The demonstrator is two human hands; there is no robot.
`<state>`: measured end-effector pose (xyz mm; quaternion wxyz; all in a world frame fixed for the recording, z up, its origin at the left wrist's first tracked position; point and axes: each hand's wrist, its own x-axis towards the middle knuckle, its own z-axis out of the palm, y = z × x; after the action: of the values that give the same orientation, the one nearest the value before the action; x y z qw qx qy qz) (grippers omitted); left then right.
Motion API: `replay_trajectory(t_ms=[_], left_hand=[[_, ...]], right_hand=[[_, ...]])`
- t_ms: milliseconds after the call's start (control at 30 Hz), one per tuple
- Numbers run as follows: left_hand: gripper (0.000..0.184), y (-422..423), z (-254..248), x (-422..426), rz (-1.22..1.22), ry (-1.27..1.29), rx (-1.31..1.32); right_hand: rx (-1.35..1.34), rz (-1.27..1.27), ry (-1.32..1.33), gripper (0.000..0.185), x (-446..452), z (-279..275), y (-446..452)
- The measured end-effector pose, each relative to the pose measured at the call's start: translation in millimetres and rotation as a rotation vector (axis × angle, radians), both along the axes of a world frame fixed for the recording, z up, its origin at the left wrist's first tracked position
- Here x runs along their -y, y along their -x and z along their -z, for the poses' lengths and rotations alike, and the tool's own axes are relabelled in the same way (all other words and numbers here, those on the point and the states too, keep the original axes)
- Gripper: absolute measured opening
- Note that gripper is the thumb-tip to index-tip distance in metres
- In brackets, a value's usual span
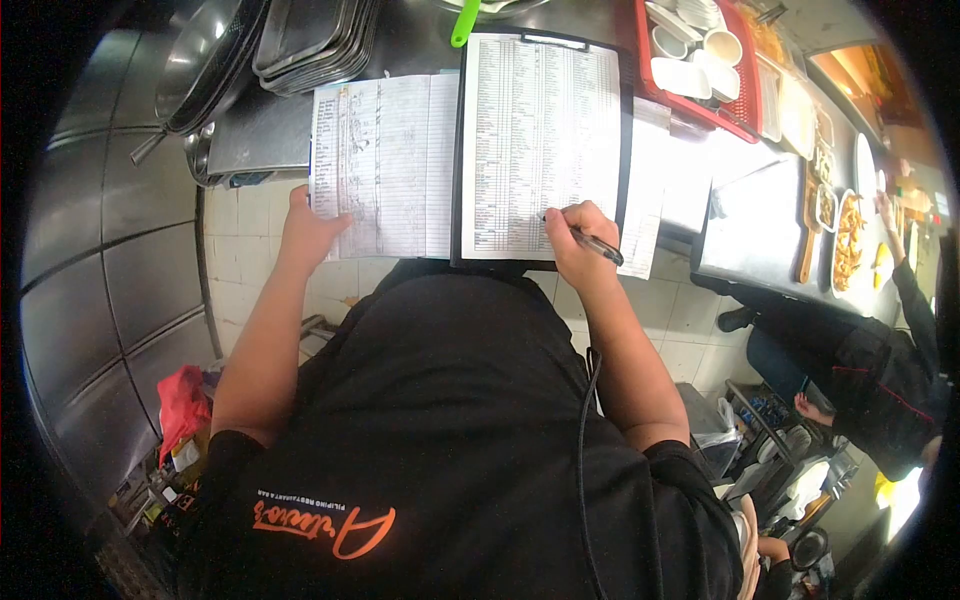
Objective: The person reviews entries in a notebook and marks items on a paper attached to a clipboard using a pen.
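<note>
pen pinched in right hand; left hand, thumb spread, on book. clipboard could be skewed, unbraced by left; tip contact unclear.

An orange script logo (small white capitals alongside) marks the black short-sleeved shirt I watch remotely, a thin black cable running along its right side.
</note>
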<state>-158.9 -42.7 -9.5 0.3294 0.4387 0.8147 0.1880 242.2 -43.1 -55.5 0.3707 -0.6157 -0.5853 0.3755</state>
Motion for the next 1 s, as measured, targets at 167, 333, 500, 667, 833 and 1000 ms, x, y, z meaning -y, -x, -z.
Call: replay_trajectory(t_ms=[167,333,500,667,833,1000], left_hand=[[0.071,2,2,1,0.009,-0.007,-0.01],[0.072,-2,-2,0,0.002,0.006,-0.021],[0.073,-3,-3,1,0.019,-0.016,-0.027],[0.073,-6,-7,0,0.028,-0.004,-0.055],[0.073,-1,0,2,0.035,-0.022,-0.057],[0.072,-1,0,3,0.053,-0.046,-0.047]], right_hand=[[0.028,-0.006,0.063,0.032,-1,-3,-1],[0.063,0.015,0.101,0.036,-1,-14,-1],[0.036,0.058,0.097,0.034,0,-13,-1],[-0.015,0.079,0.06,0.032,1,-15,1],[-0.046,0.074,-0.003,0.033,-3,-17,2],[-0.002,0.076,-0.01,0.03,-2,-22,-1]])
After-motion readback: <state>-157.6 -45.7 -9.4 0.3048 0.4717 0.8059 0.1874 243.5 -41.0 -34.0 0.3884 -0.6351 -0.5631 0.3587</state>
